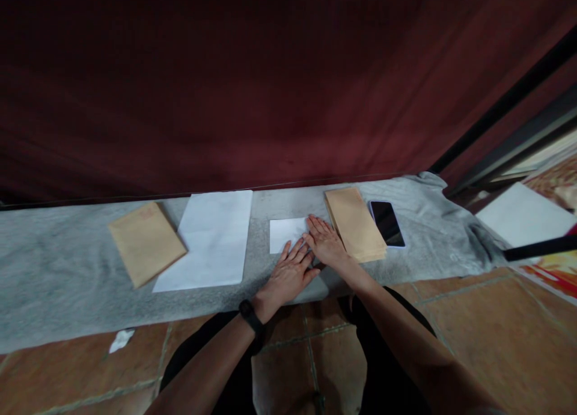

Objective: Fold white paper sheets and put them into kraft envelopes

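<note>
My left hand (pixel 289 276) and right hand (pixel 325 244) lie flat, fingers unclenched, on the small white paper (pixel 285 231) atop the grey cloth (pixel 265 207); it seems light, creasable, best pinched by its edges.

A phone (pixel 387 224) (screen dark) lies on grey cloth (pixel 45 264), a white scrap (pixel 121 340) on floor tiles (pixel 496 325).

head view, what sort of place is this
Probably a makeshift indoor work spot, though whether in a home or a shop I cannot tell. Brown envelopes lie on a grey cloth, a dark red backdrop rises behind, and the floor tiles are reddish-brown.
</note>
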A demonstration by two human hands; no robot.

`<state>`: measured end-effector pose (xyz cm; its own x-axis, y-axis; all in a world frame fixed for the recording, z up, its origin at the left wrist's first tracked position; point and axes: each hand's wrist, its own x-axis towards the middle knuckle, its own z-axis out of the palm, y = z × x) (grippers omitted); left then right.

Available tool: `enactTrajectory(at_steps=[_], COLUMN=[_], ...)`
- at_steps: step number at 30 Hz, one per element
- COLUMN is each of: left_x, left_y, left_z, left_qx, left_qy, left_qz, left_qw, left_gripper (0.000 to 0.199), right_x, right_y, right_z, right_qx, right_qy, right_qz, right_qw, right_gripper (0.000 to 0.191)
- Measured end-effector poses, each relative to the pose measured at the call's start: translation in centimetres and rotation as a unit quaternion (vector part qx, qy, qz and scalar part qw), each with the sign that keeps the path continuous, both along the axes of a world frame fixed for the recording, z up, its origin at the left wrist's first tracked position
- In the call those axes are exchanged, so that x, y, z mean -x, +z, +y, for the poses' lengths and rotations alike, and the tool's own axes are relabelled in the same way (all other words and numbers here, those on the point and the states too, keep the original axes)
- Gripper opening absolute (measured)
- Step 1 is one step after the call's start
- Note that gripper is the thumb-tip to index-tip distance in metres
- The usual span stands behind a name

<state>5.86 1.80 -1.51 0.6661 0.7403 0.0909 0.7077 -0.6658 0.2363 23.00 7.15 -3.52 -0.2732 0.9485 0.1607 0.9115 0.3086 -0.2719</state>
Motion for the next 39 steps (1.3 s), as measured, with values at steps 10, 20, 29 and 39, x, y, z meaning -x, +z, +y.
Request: enactTrajectory(at_steps=[10, 20, 29, 39], left_x=[0.3, 2.4, 3.8, 2.2], left_y=[-0.2, -0.4, -1.9, -0.8], left_z=[0.0, 0.7, 0.8, 2.2], left_qx=[0.008, 0.015, -0.029, -0.049], left_qy=[-0.008, 0.052, 0.213, 0.220], left_qz=[0.004, 0.005, 0.003, -0.032], left_qw=[1.000, 0.999, 0.977, 0.974], left_gripper=[0.052, 0.057, 0.068, 0.059], right_x=[0.7, 0.5, 0.4, 0.4], right_y=[0.7, -0.6, -1.0, -1.2], right_z=[-1.3, -2.5, -2.7, -2.8], right_qx=[-0.015, -0.033, -0.047, -0.058], right_qy=[0.050, 0.048, 0.008, -0.009], right_qz=[0.024, -0.011, -0.024, -0.010], right_qw=[0.998, 0.998, 0.999, 0.998], right_gripper=[0.053, 0.056, 0.057, 0.058])
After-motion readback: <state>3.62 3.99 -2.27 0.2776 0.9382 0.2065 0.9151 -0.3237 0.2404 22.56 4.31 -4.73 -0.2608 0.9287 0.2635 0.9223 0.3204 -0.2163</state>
